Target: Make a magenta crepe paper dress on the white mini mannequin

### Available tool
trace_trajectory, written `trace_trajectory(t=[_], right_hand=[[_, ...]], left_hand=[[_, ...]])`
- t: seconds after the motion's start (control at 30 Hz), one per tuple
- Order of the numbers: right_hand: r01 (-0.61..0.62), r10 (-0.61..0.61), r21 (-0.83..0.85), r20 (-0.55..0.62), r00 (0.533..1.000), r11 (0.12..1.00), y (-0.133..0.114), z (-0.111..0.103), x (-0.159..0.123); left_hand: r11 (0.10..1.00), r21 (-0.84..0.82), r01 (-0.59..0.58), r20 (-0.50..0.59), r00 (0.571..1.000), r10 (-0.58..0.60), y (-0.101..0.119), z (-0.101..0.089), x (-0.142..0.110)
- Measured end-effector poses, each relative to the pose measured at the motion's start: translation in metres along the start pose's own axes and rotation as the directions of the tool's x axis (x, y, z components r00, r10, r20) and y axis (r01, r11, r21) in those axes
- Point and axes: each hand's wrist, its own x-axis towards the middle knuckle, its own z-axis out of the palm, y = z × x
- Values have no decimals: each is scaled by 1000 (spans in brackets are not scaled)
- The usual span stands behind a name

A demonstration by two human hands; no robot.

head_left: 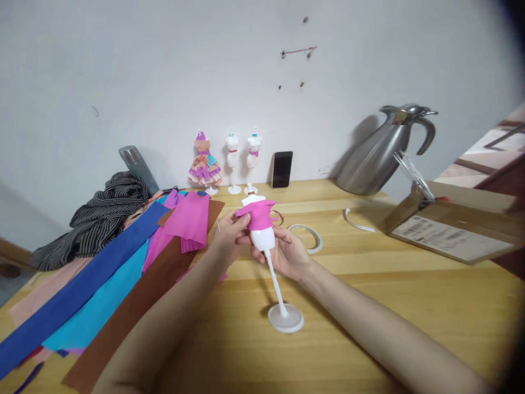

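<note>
A small white dress-form mannequin on a thin stem and round base is tilted in front of me, between my two hands. A strip of pink fabric wraps its chest, with the upper edge sticking out to both sides. My left hand pinches the fabric at the left side of the torso, thumb in front. From behind and the right, my right hand holds the form around its hips, fingers curled behind it. The back of the torso is hidden.
Fabric strips, including a blue one and a brown one, cover the left. At the back stand a dressed mannequin, two white mannequins, and a phone. A tape roll, steel jug and cardboard box lie rightward.
</note>
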Motion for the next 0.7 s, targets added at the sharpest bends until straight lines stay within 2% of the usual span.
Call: trace_trajectory(t=[0.13,0.5,0.7], right_hand=[[8,-8,-7,15,1000,1000,1,0,0],[-6,6,-30,11,1000,1000,2,-1,0],[-10,11,-43,20,1000,999,4,-1,-1]], left_hand=[[1000,-18,6,-32,999,-6,6,-1,1],[998,20,55,50,997,-56,12,1,-1],[997,-3,82,39,996,-82,11,-4,0]])
